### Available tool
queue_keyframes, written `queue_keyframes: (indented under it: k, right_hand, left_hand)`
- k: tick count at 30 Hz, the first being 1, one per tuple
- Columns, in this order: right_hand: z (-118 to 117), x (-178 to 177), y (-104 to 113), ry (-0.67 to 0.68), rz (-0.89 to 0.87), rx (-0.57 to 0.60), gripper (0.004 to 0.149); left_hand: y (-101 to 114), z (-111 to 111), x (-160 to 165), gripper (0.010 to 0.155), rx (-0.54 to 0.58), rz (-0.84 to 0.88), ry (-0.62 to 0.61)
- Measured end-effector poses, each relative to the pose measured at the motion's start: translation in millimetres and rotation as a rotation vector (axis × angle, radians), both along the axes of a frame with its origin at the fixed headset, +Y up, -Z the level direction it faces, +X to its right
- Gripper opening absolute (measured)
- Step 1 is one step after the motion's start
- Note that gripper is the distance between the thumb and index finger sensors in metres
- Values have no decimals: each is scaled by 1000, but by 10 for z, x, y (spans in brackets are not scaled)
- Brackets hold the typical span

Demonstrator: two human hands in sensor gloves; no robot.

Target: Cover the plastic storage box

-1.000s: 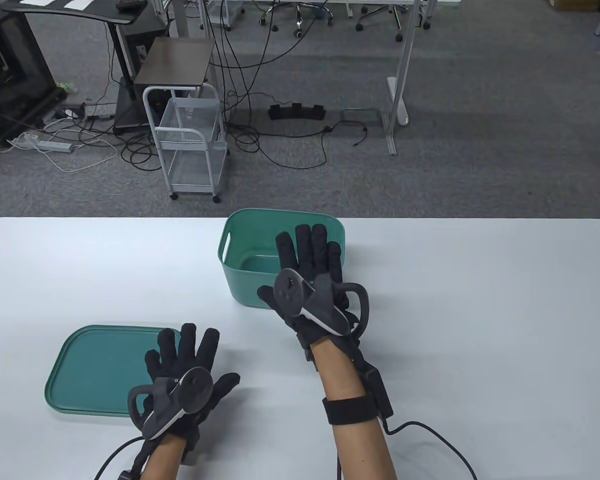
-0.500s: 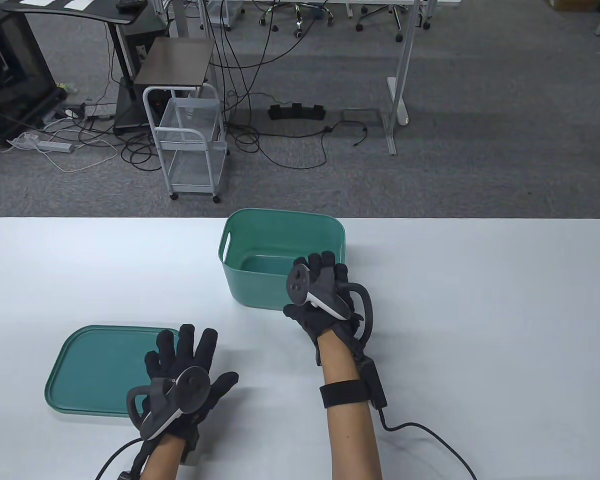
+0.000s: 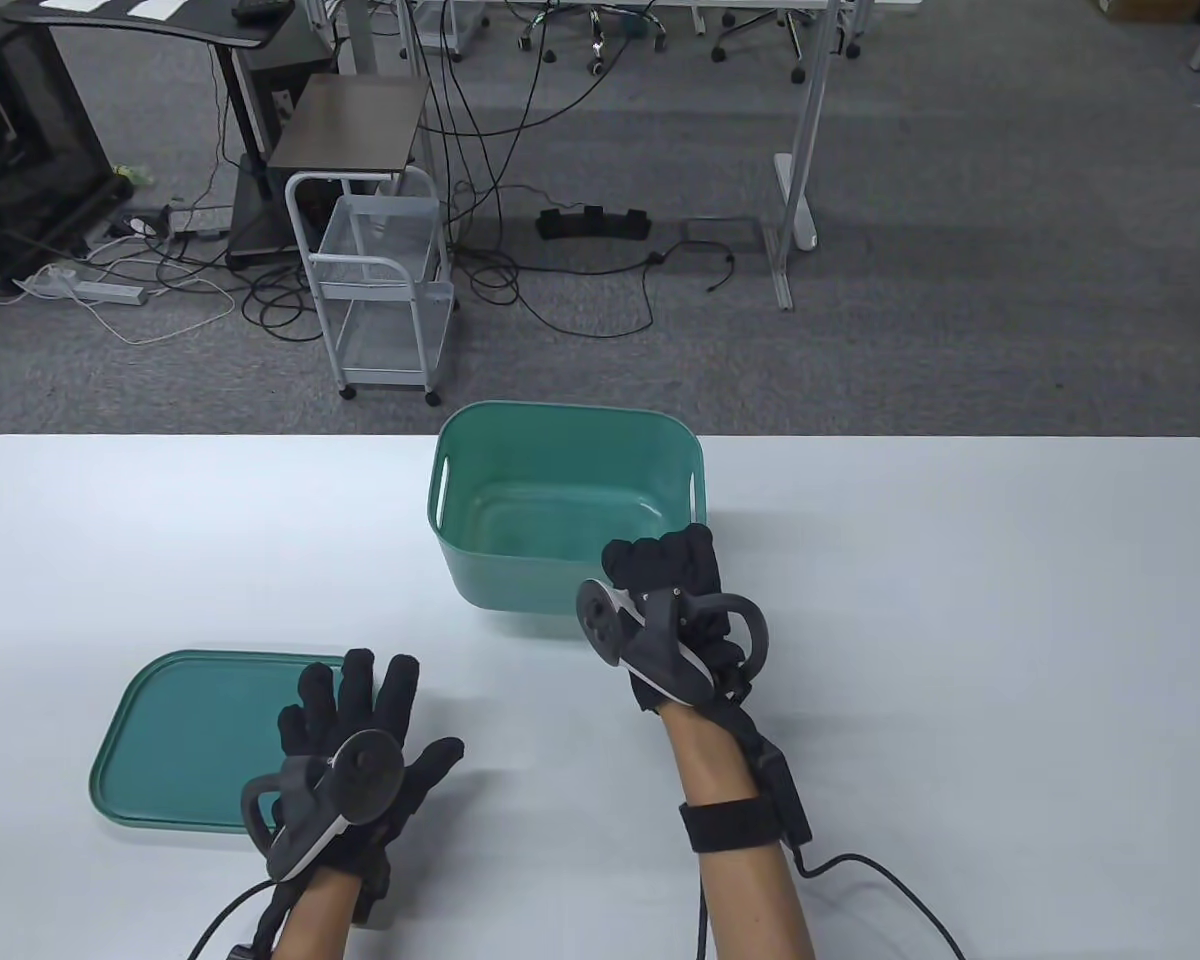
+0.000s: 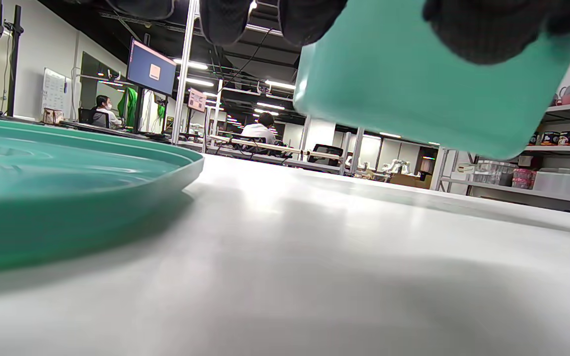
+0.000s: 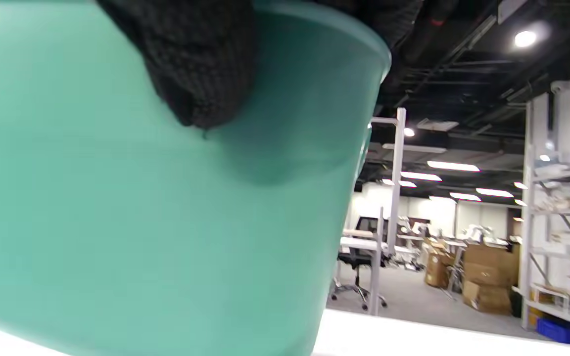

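White tabletop (image 3: pixel 960 620) fills the near ground; office floor, cables and a wire cart (image 3: pixel 385 290) lie beyond it.

Nearest us, our left hand (image 3: pixel 355 760) lies flat, fingers spread, at the right edge of the green lid (image 3: pixel 190 735), fingertips over its rim. We cannot tell whether they press on it. The lid lies flat, near the table's front left.

Further out, our right hand (image 3: pixel 675 600) grips the near right corner of the green storage box (image 3: pixel 560 500), fingers curled over the rim, thumb on the outer wall. In the left wrist view the box looks tilted, its near end apparently off the table.

Step in hand, we judge: positioning the box. The lid is not yet lifted.

Next: set the box level, get the left hand's fingers under the lid's edge, carry it over, align rims.
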State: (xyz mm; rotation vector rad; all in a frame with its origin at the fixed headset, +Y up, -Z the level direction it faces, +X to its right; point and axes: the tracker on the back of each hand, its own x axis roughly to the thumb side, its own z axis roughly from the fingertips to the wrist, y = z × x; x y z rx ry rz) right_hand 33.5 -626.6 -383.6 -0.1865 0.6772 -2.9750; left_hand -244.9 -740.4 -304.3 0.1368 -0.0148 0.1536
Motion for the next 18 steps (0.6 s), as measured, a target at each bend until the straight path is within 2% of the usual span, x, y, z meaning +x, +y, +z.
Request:
queue_keyframes:
  k: [3, 6, 11, 18]
  right_hand:
    - [224, 80, 92, 39, 18, 38, 42]
    - [398, 149, 78, 62, 6, 31, 42]
    - [611, 200, -182, 93, -12, -10, 43]
    - [661, 101, -559, 140, -4, -88, 43]
  left_hand:
    - [6, 7, -2, 91, 2, 4, 0]
    - [14, 13, -7, 91, 11, 5, 1]
    - [12, 15, -25, 91, 13, 2, 11]
    - [13, 15, -75, 91, 10, 7, 32]
